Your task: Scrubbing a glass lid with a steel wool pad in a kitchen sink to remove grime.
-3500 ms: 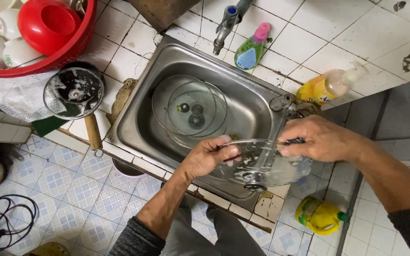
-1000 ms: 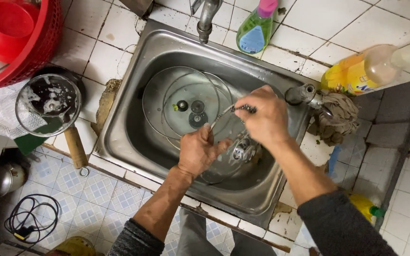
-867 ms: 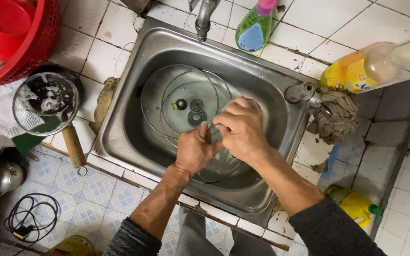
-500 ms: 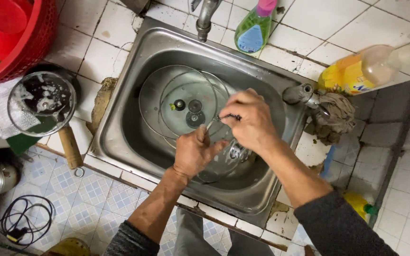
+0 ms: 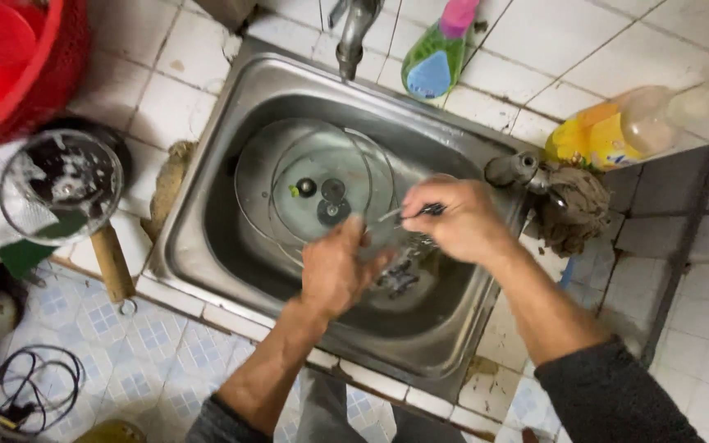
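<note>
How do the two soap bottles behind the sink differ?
The green bottle has a pink cap and stands close by the faucet; the yellow bottle sits further right, past the sink corner. The green one is tinted and full of colour throughout; the yellow one is clear toward its top, with yellow only at its lower end. Both rest on the white tile ledge.

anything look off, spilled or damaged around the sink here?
Mostly wear and dirt. A soggy brown rag is slumped on the steel sink's rim. Grime stains the white tiles by its front corner. A yellow plastic bottle lies on its side. Nothing looks broken.
</note>
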